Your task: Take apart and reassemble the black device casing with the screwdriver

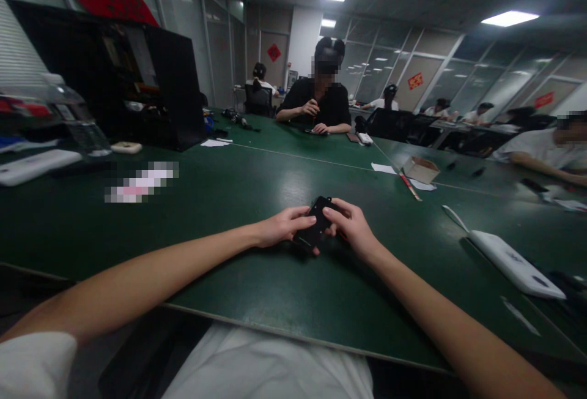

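A flat black rectangular device [310, 235] is held between my two hands, a little above the green table. It has small marks or holes on its face and a small loop at its top end; I cannot tell its exact kind. My left hand [280, 226] grips its left side, thumb on the face and fingers underneath. My right hand [356, 229] grips the upper right side, its thumb pressed on the face. A bit of red shows under my right hand, too small to name.
On the green table [220, 194] stand a white power bank [513, 262] with a strap at right, a small cardboard box [420, 169], a red-handled tool [409, 187], a water bottle [77, 117] and a black open box [174, 87]. A person [316, 102] sits opposite.
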Available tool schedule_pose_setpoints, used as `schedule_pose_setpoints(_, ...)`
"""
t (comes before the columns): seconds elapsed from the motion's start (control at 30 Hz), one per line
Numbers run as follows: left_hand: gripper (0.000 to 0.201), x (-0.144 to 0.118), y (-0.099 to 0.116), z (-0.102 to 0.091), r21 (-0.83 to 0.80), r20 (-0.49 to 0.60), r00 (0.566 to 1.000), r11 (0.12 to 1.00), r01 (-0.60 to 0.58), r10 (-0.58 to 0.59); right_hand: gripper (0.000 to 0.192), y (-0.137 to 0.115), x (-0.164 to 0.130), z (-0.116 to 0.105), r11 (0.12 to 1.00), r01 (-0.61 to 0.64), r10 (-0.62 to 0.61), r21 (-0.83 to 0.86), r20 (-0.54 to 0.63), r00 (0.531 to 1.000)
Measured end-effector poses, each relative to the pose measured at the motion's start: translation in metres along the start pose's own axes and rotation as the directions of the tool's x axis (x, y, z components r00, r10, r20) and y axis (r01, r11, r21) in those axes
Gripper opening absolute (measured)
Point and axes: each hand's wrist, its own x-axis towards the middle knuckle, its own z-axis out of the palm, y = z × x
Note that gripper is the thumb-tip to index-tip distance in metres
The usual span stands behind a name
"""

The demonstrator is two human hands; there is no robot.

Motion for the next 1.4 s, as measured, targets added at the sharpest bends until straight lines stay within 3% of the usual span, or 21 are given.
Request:
schedule_pose_setpoints(0.2,0.045,-0.001,-0.001,0.003,0.024,0.038,0.999,1.000,0.008,-0.009,0.030,-0.003,-0.002,0.006,0.997,0.032,-0.027,-0.065,0.080,0.996)
schedule_pose_setpoints(0.33,0.041,0.000,-0.002,0.002,-0.024,-0.003,1.000,1.000,-0.004,0.004,0.030,-0.003,-0.001,0.006,0.996,0.045,-0.037,-0.081,0.099,0.994)
schedule_pose_setpoints(0.5,0.040,-0.001,-0.002,0.003,-0.091,0.066,0.995,0.992,0.085,-0.079,0.029,0.001,-0.001,0.013,0.997,0.052,-0.043,-0.051,0.158,0.986)
schedule_pose_setpoints(0.57,0.041,0.000,-0.002,0.005,-0.113,0.036,0.997,0.991,0.069,-0.065,0.031,0.002,-0.001,0.015,0.998,0.053,-0.045,-0.044,0.167,0.985)
schedule_pose_setpoints(0.8,0.029,0.003,-0.005,0.006,-0.110,-0.058,0.997,0.993,0.043,-0.049,0.031,0.002,0.002,0.013,0.994,0.064,-0.051,-0.087,0.142,0.989)
schedule_pose_setpoints(0.9,0.023,0.002,-0.002,-0.001,-0.141,-0.019,0.994,0.984,0.108,-0.111,0.035,0.000,0.001,0.013,0.983,0.053,-0.032,-0.174,0.120,0.992)
schedule_pose_setpoints(1.03,0.031,0.002,-0.001,-0.005,-0.188,0.015,0.983,0.965,0.181,-0.181,0.038,-0.003,-0.001,0.017,0.957,0.047,-0.027,-0.285,0.073,0.997)
schedule_pose_setpoints(1.2,0.036,0.004,-0.003,-0.003,-0.213,0.012,0.983,0.960,0.181,-0.183,0.033,-0.004,-0.001,0.019,0.937,0.044,-0.029,-0.346,0.048,0.998)
schedule_pose_setpoints(1.4,0.035,0.004,-0.004,-0.002,-0.228,0.076,0.986,0.960,0.162,-0.149,0.032,0.001,0.000,0.019,0.953,0.036,-0.025,-0.301,0.042,0.999)
